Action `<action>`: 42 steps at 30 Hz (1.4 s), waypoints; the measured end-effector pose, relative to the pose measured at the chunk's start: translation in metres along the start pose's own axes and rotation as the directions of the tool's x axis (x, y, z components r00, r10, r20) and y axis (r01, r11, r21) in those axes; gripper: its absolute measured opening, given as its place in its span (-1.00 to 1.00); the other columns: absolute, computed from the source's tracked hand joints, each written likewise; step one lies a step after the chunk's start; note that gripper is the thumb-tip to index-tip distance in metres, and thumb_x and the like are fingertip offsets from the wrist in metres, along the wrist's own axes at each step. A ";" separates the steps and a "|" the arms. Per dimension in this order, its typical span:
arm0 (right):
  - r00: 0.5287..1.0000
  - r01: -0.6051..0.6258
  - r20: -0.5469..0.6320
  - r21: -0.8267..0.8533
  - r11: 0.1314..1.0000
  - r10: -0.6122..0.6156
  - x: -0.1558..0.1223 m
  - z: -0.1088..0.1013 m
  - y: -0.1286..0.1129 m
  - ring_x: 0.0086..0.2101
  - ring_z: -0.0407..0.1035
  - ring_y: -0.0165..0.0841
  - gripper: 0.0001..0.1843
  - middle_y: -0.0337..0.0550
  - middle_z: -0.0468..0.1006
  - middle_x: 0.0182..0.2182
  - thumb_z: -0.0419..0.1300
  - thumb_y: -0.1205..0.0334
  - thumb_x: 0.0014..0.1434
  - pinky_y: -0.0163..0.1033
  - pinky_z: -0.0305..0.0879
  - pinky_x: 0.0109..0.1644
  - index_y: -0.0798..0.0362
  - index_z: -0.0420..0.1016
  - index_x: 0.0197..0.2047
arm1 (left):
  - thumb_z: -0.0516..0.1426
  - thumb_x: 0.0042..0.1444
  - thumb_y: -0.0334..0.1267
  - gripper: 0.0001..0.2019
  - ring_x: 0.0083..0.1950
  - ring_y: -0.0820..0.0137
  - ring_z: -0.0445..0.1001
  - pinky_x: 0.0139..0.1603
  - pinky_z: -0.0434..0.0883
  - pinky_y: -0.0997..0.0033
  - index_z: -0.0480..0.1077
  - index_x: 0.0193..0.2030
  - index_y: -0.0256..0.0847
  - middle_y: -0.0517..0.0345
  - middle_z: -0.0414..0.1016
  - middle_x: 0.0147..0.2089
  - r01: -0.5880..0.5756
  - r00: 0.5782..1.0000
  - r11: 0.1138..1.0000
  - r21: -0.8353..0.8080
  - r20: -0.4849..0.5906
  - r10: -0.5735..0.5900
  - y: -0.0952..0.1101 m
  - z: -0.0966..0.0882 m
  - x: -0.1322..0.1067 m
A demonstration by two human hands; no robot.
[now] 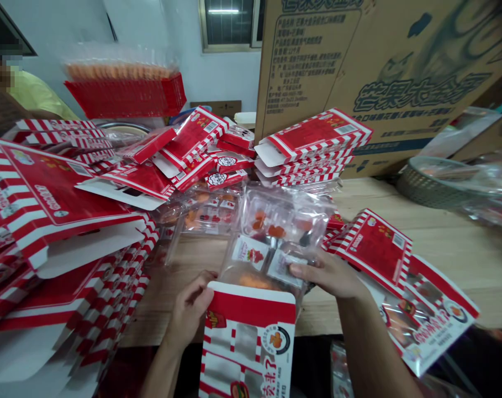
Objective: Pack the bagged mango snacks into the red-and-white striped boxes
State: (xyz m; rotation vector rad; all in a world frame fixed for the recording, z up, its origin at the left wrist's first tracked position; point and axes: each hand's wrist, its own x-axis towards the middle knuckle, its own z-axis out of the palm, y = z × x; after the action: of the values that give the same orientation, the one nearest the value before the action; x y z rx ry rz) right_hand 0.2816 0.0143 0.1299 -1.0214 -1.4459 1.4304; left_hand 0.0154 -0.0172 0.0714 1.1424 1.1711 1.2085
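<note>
Head view: a clear plastic tray (271, 243) of orange snack pieces and printed sachets sits just above the near edge of the wooden worktop (474, 249), its lower end touching or just behind the open end of a red-and-white striped carton (251, 337). The carton hangs over that edge with its open mouth facing the tray, apparently so the two stay in line. The left hand (188, 309) steadies the carton from its left side, with the fingers (203, 293) curled together over the edge; whether the thumb pinches from behind cannot be told. The right hand (327, 273) lies across the tray's right side, its fingers (304, 271) pressed together and flat on the plastic, which seems to keep the tray level and its contents down. More clear trays (201, 213) lie behind, within reach. Flattened striped cartons (47, 221) are stacked along the left, with another stack (312, 143) at the back, both close to hand. A window carton (437, 315) overhangs the right edge, and a woven basket (433, 179) sits in the far right corner beside a large printed cardboard box (379, 83).
</note>
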 end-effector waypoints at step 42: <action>0.894 -0.025 0.439 -0.163 0.986 0.096 0.013 0.022 0.027 -0.45 0.36 -0.40 -0.54 -0.20 0.45 -0.48 0.34 -0.14 -0.01 -0.35 0.29 -0.41 0.13 0.58 -0.56 | 0.25 -0.03 -0.05 -0.74 -0.41 0.45 0.37 -0.38 0.33 0.53 0.38 -0.43 -0.20 0.25 0.42 -0.45 0.056 0.996 0.998 0.023 -0.066 -0.054 -0.020 0.014 0.005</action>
State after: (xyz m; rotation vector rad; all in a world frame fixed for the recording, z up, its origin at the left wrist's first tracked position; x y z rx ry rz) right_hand 0.2561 0.0196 0.1035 -0.8684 -1.8923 1.6966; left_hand 0.0304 -0.0126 0.0522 1.0891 1.2623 1.2002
